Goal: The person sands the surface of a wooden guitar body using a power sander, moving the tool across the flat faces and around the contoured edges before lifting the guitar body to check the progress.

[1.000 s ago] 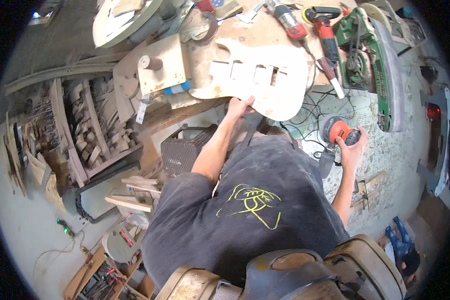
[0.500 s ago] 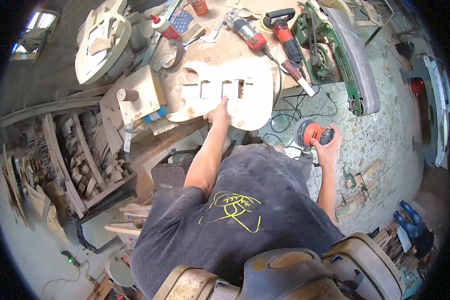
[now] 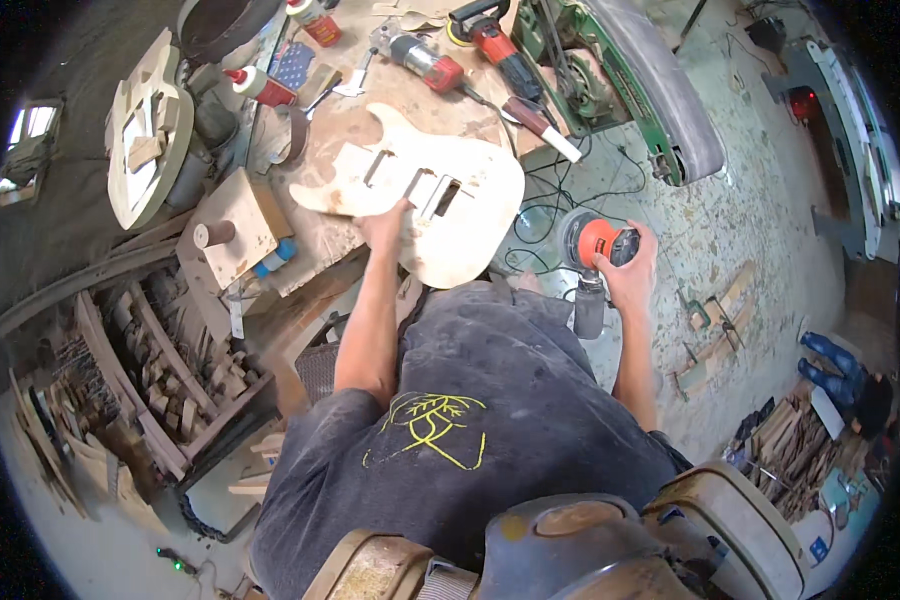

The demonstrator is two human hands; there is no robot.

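My left hand [image 3: 383,225] grips a pale wooden electric-guitar body [image 3: 470,215] at the bench's near edge, thumb over the top face, other fingers hidden beneath. The body has cut-out cavities and some brown patches. My right hand [image 3: 629,270] is closed round an orange random-orbit sander [image 3: 596,240], held off the bench to the right of the body, above the floor, a dark cylinder hanging below it. Left of the body is a wooden block [image 3: 251,219] with an upright cylinder on it.
The workbench [image 3: 315,258] carries glue bottles [image 3: 265,86], a router [image 3: 425,66], an angle polisher [image 3: 500,50] and another guitar body [image 3: 125,180]. A green belt sander [image 3: 630,95] stands right, cables [image 3: 570,185] below. A scrap-wood rack [image 3: 150,380] is left; a person [image 3: 840,380] is far right.
The view has shifted, so bench items appear further left. My left thumb has moved from the body's edge onto its top face. The guitar body has come nearer to me and turned slightly.
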